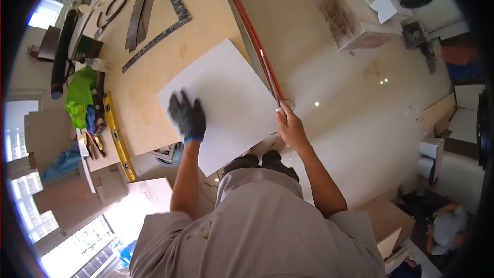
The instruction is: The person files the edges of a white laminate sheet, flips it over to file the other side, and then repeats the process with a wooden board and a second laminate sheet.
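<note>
A white rectangular panel [231, 87] lies at an angle on the plywood worktable [200, 36], its near corner jutting past the table edge toward my body. My left hand [187, 117], in a dark glove with a blue cuff, rests spread on the panel's left part. At the panel's right edge, my bare right hand [292, 127] is closed round a slim, long tool with a pale handle [280, 110]. Its thin shaft points away along the table edge; the exact kind of tool I cannot tell. Red strips [247, 18] run along that same edge.
Dark speckled strips [154, 46] and a ring [113, 7] lie farther up the table. A yellow spirit level [117, 136] sits at the left edge, near green cloth [81, 92] and hand tools. Dusty boxes [355, 15] stand across the floor; another person [447, 226] is at lower right.
</note>
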Motion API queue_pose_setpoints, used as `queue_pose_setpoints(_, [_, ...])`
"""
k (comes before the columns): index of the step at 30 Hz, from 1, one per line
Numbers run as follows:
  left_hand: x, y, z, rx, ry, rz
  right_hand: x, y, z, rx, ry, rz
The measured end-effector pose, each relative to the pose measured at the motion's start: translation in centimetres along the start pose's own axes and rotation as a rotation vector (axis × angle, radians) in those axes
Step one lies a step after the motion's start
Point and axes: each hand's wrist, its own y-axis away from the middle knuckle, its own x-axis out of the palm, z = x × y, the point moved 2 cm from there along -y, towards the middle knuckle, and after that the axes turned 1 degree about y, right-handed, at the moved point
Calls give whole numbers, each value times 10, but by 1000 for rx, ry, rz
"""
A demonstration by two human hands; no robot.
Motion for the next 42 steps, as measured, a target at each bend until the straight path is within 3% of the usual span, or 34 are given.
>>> queue_pose_setpoints(1, [17, -28, -16, 109, 105, -19, -5, -8, 9, -2, 30, 13])
queue_pose_setpoints(3, [36, -84, -54, 137, 77, 50, -8, -25, 31, 32, 108, 39])
queue_pose_setpoints(6, [45, -128, -92, 66, 108, 213, -8, -45, 48, 82, 154, 27])
queue_pose_setpoints(13, [56, -103, -144, 353, 234, 105, 5, -32, 58, 268, -49, -22])
queue_pose_setpoints(15, [54, -104, -147, 337, 235, 72, 5, -42, 66, 266, -14, -8])
queue_pose_setpoints(16, [47, -107, -148, 309, 224, 207, 6, -48, 72, 260, 3, 0])
queue_pose_setpoints(20, [55, -104, -146, 346, 230, 138, 7, -51, 117, 366, -67, 34])
queue_pose_setpoints(26, [56, -108, -147, 354, 233, 203, 21, -59, 111, 241, -84, 66])
queue_pose_setpoints(29, [56, -107, -145, 346, 214, 181, 4, -71, 111, 212, -65, -114])
queue_pose_setpoints(34, [51, -109, -149, 349, 188, 176, 1, -70, 107, 378, -33, 57])
queue_pose_setpoints(37, [51, -109, -147, 345, 238, 177, 8, -70, 115, 396, 8, 35])
queue_pose_setpoints(42, [53, -105, -147, 359, 217, 159, 15, -99, 74, 389, 57, 118])
